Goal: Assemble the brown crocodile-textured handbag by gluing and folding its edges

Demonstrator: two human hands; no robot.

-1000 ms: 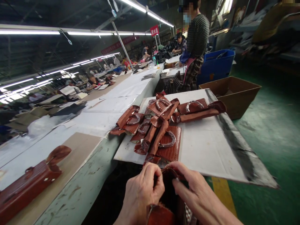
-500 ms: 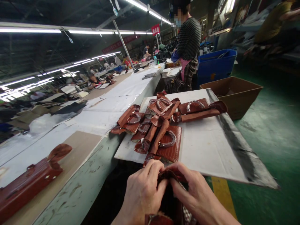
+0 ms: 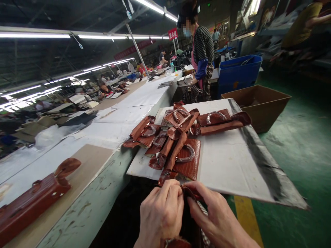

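Note:
My left hand [image 3: 160, 213] and my right hand [image 3: 216, 213] are close together at the bottom middle. Between their fingertips they pinch the edge of a brown leather bag piece [image 3: 190, 194]; most of it is hidden behind the hands and in shadow. Another brown leather part [image 3: 176, 242] shows below, near my left wrist. Just beyond my fingers lies a heap of brown crocodile-pattern bag parts [image 3: 190, 165], several with curved handles wrapped in clear film. They rest on a white board [image 3: 222, 162].
At left, a brown leather bag part [image 3: 33, 203] lies on a long white-covered bench [image 3: 93, 134]. A brown bin [image 3: 258, 106] and a blue bin [image 3: 239, 74] stand beyond the board. A person in a striped top [image 3: 204, 44] stands at the bench's far side.
My left fingers have turned inward and closed nearer to the right fingertips on the leather edge. The person in stripes has lowered an arm toward a stack on the bench.

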